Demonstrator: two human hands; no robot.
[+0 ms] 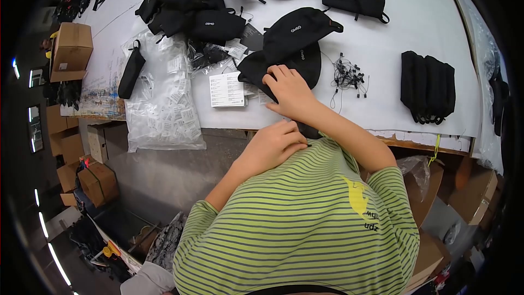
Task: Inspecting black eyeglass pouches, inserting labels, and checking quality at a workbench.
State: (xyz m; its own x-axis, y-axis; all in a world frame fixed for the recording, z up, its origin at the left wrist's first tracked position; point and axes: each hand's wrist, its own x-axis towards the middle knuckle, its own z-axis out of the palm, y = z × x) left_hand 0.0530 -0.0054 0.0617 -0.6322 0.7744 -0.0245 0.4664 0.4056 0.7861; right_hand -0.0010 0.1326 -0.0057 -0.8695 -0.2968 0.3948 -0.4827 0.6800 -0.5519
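Note:
My right hand (292, 92) reaches over the table's front edge, its bent fingers resting on the lower of two stacked black zip pouches (310, 64). The thumb is spread away from the fingers. Another black pouch (295, 31) with a side loop lies on top of that one. Close against my striped shirt, my left hand (273, 145) has its fingers curled together. Beside those fingertips a bit of black fabric (310, 131) shows below my right wrist; what the left fingers pinch is hidden. A stack of white printed cards (227, 89) lies left of my right hand.
A heap of black pouches (213, 24) covers the back left. A clear plastic bag of small packets (164, 114) hangs over the front edge, a slim black pouch (131, 71) on it. Right lie tangled black cords (348, 74) and a row of folded pouches (428, 87). Cardboard boxes (98, 186) stand below left.

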